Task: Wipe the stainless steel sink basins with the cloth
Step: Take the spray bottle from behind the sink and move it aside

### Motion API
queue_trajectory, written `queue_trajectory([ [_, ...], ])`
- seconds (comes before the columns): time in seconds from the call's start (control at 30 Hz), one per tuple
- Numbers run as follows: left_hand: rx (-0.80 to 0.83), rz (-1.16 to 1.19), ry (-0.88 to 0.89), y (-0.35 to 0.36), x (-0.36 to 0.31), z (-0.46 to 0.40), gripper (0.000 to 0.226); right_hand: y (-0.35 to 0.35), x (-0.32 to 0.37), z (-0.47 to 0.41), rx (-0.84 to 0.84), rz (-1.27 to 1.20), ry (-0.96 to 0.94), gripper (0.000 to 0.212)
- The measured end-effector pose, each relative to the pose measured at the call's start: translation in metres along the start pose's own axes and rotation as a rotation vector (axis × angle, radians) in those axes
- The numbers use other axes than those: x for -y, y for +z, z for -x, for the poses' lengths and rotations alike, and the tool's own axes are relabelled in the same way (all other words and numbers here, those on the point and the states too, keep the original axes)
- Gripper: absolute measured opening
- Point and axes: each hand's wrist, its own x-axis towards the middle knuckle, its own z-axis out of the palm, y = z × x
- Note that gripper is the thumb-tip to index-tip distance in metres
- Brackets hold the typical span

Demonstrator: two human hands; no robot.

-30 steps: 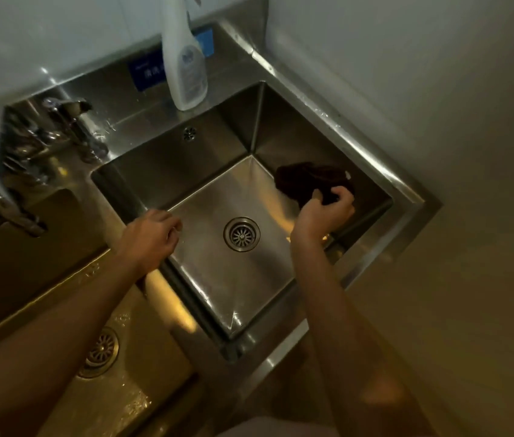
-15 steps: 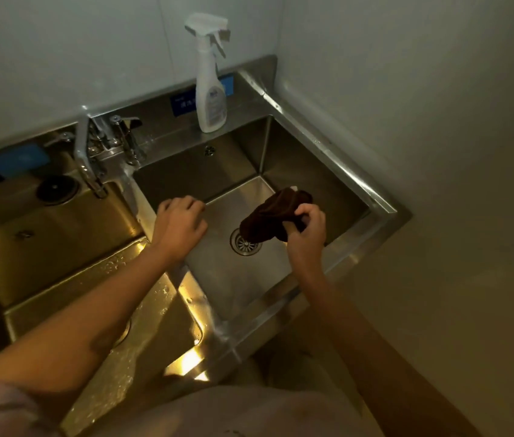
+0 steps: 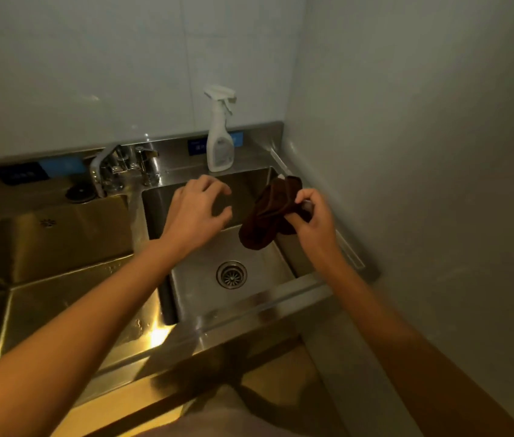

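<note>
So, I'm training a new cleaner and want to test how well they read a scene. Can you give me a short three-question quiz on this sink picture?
1. True or false: the dark cloth is pressed flat against the floor of the right basin.
2. Which of the two hands holds the cloth: A) left hand, B) right hand, C) both?
3. Fill in: the white spray bottle stands upright on the ledge behind the ____ basin.

Key
1. False. It hangs bunched in the air above the basin, with the drain uncovered below it.
2. B. The left hand hovers beside it, fingers spread, holding nothing.
3. Right.
</note>
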Motion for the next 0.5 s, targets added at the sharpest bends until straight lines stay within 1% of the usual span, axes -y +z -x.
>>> queue_trajectory([
  [0.13, -0.039, -0.027, -0.036, 0.003, -0.035, -0.003, 0.036, -0.035, 0.012, -0.005, 0.023, -0.02, -0.023, 0.031],
  [0.23, -0.064, -0.061, -0.074, 0.002, -0.046, -0.003, 0.039, -0.052, 0.012, -0.01, 0.031, -0.005, -0.026, 0.027],
  [0.33, -0.062, -0.12, -0.109, -0.001, -0.048, -0.005, 0.042, -0.061, 0.009, -0.018, 0.052, 0.018, -0.02, 0.024],
  [0.5, -0.045, -0.185, -0.126, -0.006, -0.036, -0.018, 0.049, -0.05, 0.007, -0.044, 0.078, 0.057, -0.003, 0.029],
])
